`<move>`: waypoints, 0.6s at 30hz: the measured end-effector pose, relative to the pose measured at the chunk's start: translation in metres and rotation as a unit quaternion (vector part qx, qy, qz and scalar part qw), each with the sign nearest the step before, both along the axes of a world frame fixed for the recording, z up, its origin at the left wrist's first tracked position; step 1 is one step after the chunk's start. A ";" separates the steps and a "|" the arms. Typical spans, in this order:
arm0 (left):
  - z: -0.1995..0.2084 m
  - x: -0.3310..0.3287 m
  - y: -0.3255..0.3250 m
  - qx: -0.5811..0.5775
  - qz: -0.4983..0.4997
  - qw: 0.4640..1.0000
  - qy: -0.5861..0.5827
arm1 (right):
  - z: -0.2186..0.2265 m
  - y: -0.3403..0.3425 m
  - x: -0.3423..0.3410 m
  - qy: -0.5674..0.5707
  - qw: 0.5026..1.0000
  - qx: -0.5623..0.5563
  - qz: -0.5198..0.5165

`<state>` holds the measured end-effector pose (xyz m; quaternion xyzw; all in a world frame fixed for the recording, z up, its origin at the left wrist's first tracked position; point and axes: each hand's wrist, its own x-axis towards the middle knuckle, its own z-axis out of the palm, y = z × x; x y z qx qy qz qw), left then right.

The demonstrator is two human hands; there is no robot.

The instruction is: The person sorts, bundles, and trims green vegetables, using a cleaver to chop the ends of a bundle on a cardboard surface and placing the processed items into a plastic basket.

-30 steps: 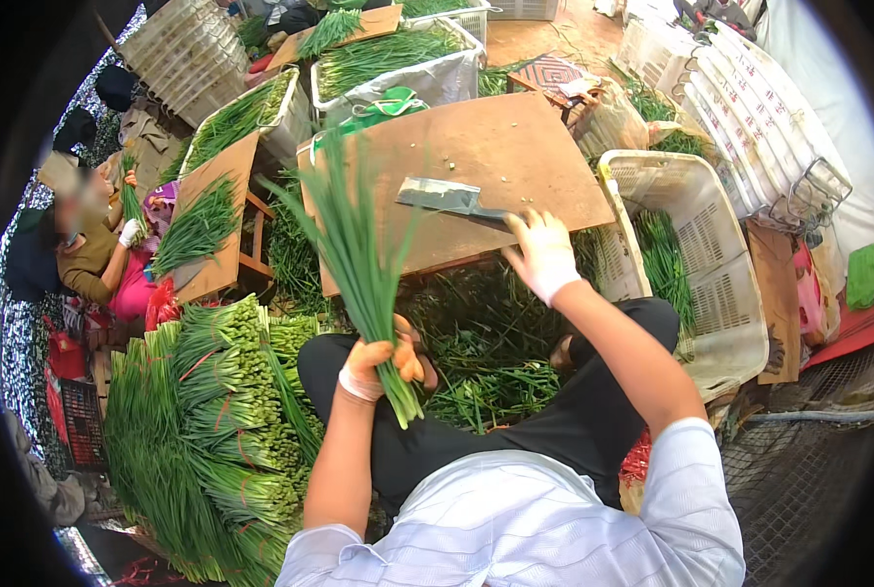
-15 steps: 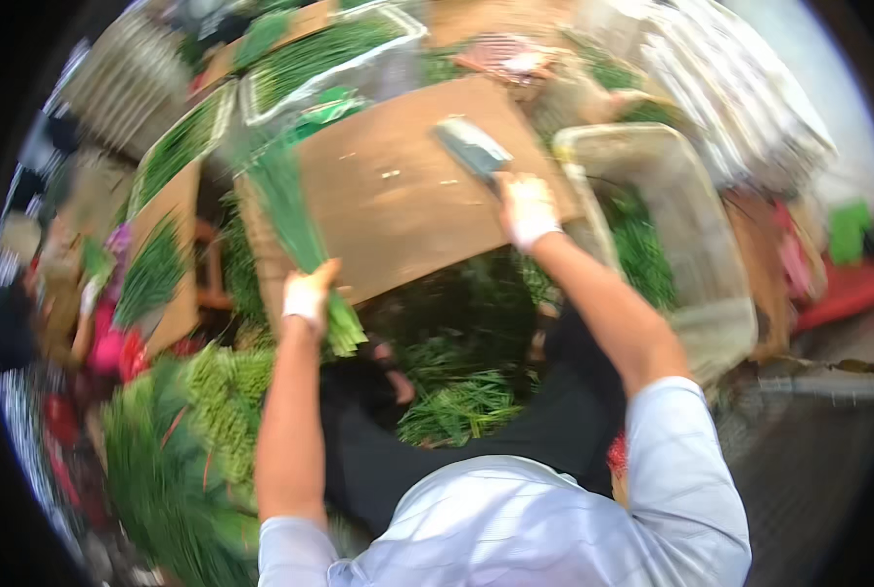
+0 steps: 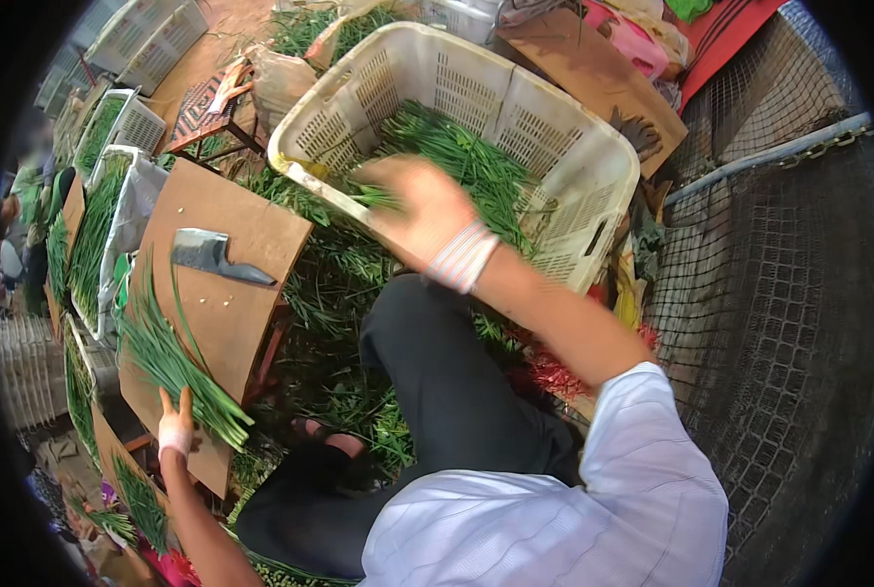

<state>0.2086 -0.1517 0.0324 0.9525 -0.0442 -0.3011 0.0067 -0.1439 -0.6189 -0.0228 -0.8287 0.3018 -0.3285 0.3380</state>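
Note:
A bunch of long green chives (image 3: pixel 178 347) lies across the brown board (image 3: pixel 251 220), its pale stem ends at the near edge. My left hand (image 3: pixel 176 427) rests on the board at the bunch's near side, fingers apart and touching the stems. Farther up the board lies a cleaver (image 3: pixel 217 256) with a dark handle, untouched. My right hand (image 3: pixel 425 210), white-banded at the wrist and blurred, is over the near rim of the pale plastic crate (image 3: pixel 593 176). A small tuft of chives (image 3: pixel 376 197) pokes out from its curled fingers. More chives (image 3: pixel 456 147) lie inside the crate.
Loose greens (image 3: pixel 329 284) cover the ground between the board and my legs. White crates of chives (image 3: pixel 99 230) line the left. A small patterned stool (image 3: pixel 207 108) stands behind the board, and black netting (image 3: pixel 750 372) hangs at the right.
The view has turned right. My right hand has let go of the cleaver, now on the board, and moved to the crate. My left hand has laid the chives down and loosened its grip.

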 end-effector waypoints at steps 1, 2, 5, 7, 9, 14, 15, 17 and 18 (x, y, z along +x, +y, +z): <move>0.017 -0.014 -0.016 0.027 0.004 0.998 -0.051 | -0.039 -0.040 -0.016 0.032 0.993 0.104 -0.044; 0.006 0.015 0.037 -0.009 -0.124 0.975 -0.186 | -0.070 -0.076 -0.026 0.122 0.976 0.162 -0.078; 0.024 -0.012 -0.024 -0.204 -0.060 0.948 -0.236 | -0.172 -0.129 -0.066 0.433 0.889 0.140 -0.060; 0.019 -0.036 -0.044 -0.361 -0.061 0.886 -0.285 | -0.203 -0.119 -0.049 0.548 0.833 0.076 0.018; 0.010 -0.058 -0.067 -0.371 -0.107 0.871 -0.303 | -0.230 -0.089 -0.015 0.516 0.853 -0.018 0.081; 0.004 -0.095 -0.124 -0.406 -0.070 0.876 -0.250 | -0.282 -0.053 0.106 0.284 0.951 -0.102 0.072; 0.004 -0.095 -0.127 -0.392 -0.076 0.881 -0.252 | -0.290 -0.055 0.129 0.297 0.947 -0.106 0.059; 0.002 -0.095 -0.132 -0.381 -0.081 0.883 -0.261 | -0.308 -0.061 0.165 0.320 0.943 -0.087 0.036; 0.004 -0.092 -0.133 -0.378 -0.079 0.884 -0.263 | -0.323 -0.071 0.178 0.325 0.942 -0.079 0.018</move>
